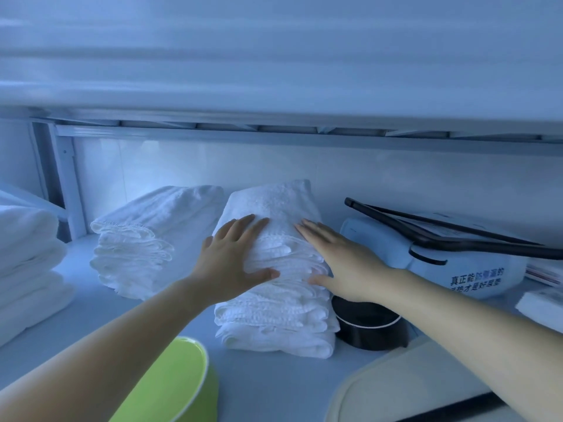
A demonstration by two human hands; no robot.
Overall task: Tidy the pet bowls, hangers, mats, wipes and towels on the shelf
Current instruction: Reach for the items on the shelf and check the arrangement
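A stack of folded white towels [274, 318], ribbed, with its layered hems facing the camera, is sitting in the centre of the frame on the shelf [268, 385]. It is lying between another towel stack [146, 239] on the left and a black bowl [368, 327] just beside its lower right. The left hand [234, 260] and right hand [341, 260] are pressing flat on its top, fingers straight, thumbs spread, grasping nothing. Its long axis is running from lower centre up toward the back wall.

Dim, cold blue light throughout; the upper shelf [274, 56] smears into motion blur, and edges bow outward.
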